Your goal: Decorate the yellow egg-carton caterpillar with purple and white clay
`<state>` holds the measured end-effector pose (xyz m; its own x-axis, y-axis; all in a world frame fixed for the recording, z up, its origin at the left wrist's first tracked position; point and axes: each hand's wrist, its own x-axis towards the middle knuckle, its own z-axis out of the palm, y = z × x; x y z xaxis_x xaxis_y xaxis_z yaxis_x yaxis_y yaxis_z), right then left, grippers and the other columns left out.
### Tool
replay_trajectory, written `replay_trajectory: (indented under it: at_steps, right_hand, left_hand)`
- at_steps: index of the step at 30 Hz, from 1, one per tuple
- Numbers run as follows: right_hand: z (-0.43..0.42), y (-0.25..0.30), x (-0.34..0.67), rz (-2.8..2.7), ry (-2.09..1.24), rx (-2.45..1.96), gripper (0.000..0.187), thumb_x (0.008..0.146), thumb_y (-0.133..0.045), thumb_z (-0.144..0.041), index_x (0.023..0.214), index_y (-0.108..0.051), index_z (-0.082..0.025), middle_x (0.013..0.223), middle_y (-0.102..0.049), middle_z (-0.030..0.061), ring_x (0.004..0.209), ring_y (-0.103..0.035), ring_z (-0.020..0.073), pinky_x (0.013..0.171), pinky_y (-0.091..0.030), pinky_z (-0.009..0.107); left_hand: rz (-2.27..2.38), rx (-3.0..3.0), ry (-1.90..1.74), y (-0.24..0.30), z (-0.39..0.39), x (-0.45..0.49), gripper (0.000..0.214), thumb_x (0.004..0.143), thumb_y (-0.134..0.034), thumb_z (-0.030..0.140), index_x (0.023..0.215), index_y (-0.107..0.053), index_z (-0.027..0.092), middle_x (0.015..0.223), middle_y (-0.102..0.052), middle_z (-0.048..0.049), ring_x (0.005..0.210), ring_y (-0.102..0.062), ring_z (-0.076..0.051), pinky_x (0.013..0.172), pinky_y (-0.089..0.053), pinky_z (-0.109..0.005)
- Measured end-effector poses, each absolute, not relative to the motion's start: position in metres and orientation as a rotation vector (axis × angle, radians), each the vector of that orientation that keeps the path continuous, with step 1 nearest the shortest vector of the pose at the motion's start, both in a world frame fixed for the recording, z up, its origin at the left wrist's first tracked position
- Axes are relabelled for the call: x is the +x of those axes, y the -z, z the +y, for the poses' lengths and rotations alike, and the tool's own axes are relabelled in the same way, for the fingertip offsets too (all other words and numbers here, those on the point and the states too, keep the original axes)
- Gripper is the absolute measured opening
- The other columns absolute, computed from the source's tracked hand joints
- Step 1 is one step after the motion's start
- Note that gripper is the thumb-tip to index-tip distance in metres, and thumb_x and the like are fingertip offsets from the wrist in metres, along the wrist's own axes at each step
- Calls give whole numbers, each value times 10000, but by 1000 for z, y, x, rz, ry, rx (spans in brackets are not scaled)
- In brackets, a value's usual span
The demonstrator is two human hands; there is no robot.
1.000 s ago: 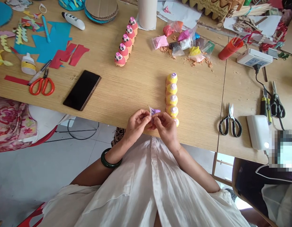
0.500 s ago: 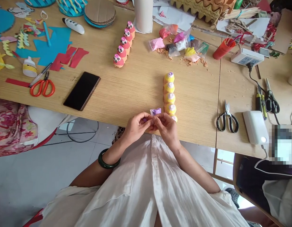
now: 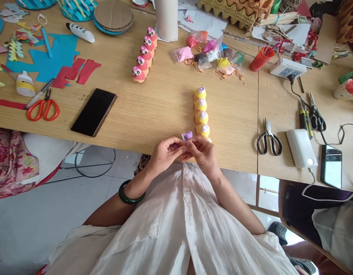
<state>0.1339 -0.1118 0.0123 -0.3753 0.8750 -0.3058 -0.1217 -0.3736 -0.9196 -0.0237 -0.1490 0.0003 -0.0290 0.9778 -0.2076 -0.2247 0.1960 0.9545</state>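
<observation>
My left hand (image 3: 166, 153) and my right hand (image 3: 203, 154) meet over the table's near edge, thumbs and fingertips pinched together. A bit of purple modelling clay (image 3: 175, 146) shows between the fingers of my left hand. What the right fingertips pinch is hidden. Just beyond the fingertips is a small clear bag of purple clay (image 3: 187, 135); whether it is held or lies on the table, I cannot tell. Beside my right hand stands a row of yellow egg-carton cups (image 3: 202, 110) topped with pale purple clay, its near end partly covered by the hand.
A pink egg-carton row with faces (image 3: 144, 55) and clay bags (image 3: 213, 53) lie farther back. To the left are a phone (image 3: 94, 112) and red-handled scissors (image 3: 44, 109). Black-handled scissors (image 3: 269, 141), a white power bank (image 3: 301, 148) and a power strip (image 3: 287, 68) lie right.
The view has shifted slightly, so the table things sit farther left and a second phone shows at the right. My hands stay pinched together in nearly the same pose.
</observation>
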Motion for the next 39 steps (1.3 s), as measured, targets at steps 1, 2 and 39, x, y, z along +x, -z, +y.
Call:
replay_trajectory:
  at_steps: [1,2,39]
  right_hand:
    - [-111,-13,135,-1136,-1824,-1115,532,747,-885,-687,786,-657,-208,679,-693,-17,575,-677,133,554,-672,283]
    - [-109,-13,136,-1146,-1824,-1106,527,761,-876,-686,787,-661,-206,661,-689,-19,564,-677,132,550,-667,280]
    - [-85,-35,132,-1087,-1999,-1106,508,799,-875,-645,807,-637,-196,644,-680,-17,548,-672,121,517,-682,276]
  left_hand:
    - [1167,877,-1189,-2,-148,-24,431,749,-964,497,807,-731,139,751,-756,-31,690,-727,-155,673,-620,-247]
    - [1158,877,-1190,-3,-147,-24,421,760,-959,491,802,-730,140,746,-753,-29,691,-727,-154,680,-622,-249]
    - [1123,871,-1134,-18,-127,-35,362,828,-927,446,791,-720,151,722,-747,-27,663,-732,-149,645,-615,-233]
